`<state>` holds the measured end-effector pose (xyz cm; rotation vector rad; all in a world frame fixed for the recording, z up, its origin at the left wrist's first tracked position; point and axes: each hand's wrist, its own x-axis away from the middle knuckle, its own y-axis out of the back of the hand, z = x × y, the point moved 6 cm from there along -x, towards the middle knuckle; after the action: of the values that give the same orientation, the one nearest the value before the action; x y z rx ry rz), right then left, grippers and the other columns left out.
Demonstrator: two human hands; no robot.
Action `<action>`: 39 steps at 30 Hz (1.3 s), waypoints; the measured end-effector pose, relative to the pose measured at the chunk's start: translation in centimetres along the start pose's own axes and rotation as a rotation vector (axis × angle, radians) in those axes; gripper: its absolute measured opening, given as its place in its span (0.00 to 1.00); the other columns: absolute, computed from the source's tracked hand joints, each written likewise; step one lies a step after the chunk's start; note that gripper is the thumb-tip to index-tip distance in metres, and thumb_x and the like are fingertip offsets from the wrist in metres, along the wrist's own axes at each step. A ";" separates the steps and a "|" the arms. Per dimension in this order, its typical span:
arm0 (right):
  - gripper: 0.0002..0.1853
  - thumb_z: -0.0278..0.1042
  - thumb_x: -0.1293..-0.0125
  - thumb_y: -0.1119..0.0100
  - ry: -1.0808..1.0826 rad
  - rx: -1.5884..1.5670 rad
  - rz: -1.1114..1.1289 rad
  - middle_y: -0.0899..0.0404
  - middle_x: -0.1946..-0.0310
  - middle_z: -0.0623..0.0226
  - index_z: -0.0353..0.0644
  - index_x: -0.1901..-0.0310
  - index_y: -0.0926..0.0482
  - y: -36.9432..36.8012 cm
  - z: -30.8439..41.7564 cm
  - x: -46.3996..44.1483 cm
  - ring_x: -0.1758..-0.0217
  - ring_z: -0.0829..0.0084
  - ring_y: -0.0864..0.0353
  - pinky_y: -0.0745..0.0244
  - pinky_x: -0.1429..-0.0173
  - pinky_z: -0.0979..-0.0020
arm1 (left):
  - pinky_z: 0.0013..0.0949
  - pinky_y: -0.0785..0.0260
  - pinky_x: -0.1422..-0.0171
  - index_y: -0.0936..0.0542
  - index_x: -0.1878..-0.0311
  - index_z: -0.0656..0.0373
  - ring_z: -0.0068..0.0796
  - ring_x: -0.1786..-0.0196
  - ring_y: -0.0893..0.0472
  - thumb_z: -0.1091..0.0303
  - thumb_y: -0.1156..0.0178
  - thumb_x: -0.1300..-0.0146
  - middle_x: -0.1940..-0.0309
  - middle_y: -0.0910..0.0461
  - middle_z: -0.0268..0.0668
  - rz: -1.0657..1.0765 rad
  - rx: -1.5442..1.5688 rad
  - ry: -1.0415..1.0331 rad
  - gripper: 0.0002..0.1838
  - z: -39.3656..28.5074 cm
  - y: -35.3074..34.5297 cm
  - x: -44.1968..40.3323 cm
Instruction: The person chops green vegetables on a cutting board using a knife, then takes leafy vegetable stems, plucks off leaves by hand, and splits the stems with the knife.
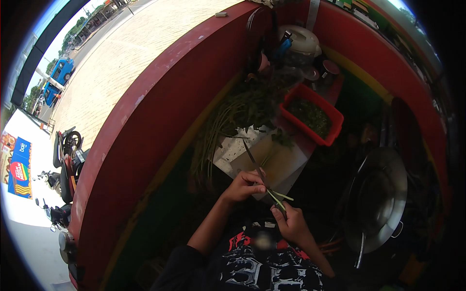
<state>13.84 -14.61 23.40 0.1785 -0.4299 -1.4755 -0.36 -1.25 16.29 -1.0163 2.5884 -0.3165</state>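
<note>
My left hand (246,187) is closed, with its fingertips pinching thin green stems (281,195) in front of my chest. My right hand (291,224) is closed around what looks like the handle of a knife (251,156). The dark blade points away from me and passes beside my left fingertips. Between the two hands the stems cross close to the knife; the exact contact is hidden. Beyond them a cutting board (276,162) lies with a few leaves on it. A heap of leafy greens (242,109) with long stems spreads behind it.
A red plastic basin (335,127) holds chopped greens. A rice cooker (303,41) stands at the back. To the right sits a large metal wok (357,194) with a metal utensil handle (360,250). A curved red wall (194,72) borders the left side; motorbikes (65,169) are outside.
</note>
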 end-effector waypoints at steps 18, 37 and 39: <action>0.16 0.41 0.22 0.43 0.115 0.008 -0.056 0.17 0.72 0.48 0.32 0.53 0.19 -0.6 1.0 -1.3 0.68 0.48 0.13 0.23 0.64 0.60 | 0.35 0.28 0.44 0.12 0.57 0.63 0.30 0.51 0.21 0.72 0.25 0.41 0.60 0.13 0.37 -0.035 0.028 0.076 0.09 -1.0 0.3 0.4; 0.14 0.38 0.23 0.43 0.098 -0.001 -0.038 0.17 0.69 0.49 0.31 0.54 0.20 -0.3 0.7 -0.9 0.66 0.53 0.12 0.22 0.62 0.63 | 0.33 0.27 0.46 0.11 0.56 0.62 0.27 0.53 0.20 0.71 0.25 0.40 0.61 0.13 0.38 -0.017 -0.091 0.055 0.10 -1.1 0.0 0.4; 0.14 0.38 0.23 0.42 0.110 0.000 -0.062 0.17 0.70 0.49 0.31 0.54 0.20 -0.2 0.9 -0.9 0.68 0.54 0.13 0.22 0.62 0.63 | 0.32 0.27 0.45 0.13 0.51 0.61 0.26 0.51 0.19 0.70 0.27 0.38 0.57 0.14 0.36 -0.077 0.067 0.232 0.12 -1.1 -0.7 0.5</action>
<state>13.27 -13.64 23.95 0.2736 -0.3382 -1.5185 -0.74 -2.00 17.35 -1.1160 2.7252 -0.5675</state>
